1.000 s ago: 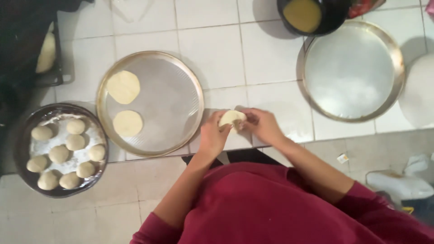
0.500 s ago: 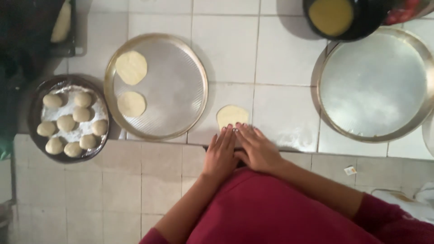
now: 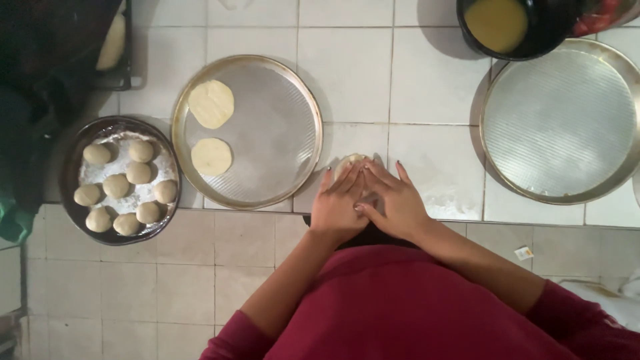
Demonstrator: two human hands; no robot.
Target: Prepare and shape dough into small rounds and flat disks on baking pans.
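Observation:
A pale piece of dough [image 3: 349,162] lies on the white tiled counter [image 3: 347,80], mostly covered by my fingers. My left hand [image 3: 339,203] and my right hand [image 3: 390,200] lie flat on it side by side, fingertips overlapping and pressing down. Just left of them stands a round metal tray [image 3: 280,127] holding two flattened dough discs [image 3: 211,104] [image 3: 211,157]. Farther left, a dark floured pan [image 3: 73,160] holds several dough balls [image 3: 116,185].
A second round metal tray [image 3: 560,120] sits bare at the right. A black bowl of yellow liquid [image 3: 497,25] stands at the top right. A dark rack with a pale loaf [image 3: 112,41] is at the top left. The counter edge runs under my wrists.
The dough was between my hands, then lay uncovered on the counter. Now both hands have slid forward onto it and press it flat.

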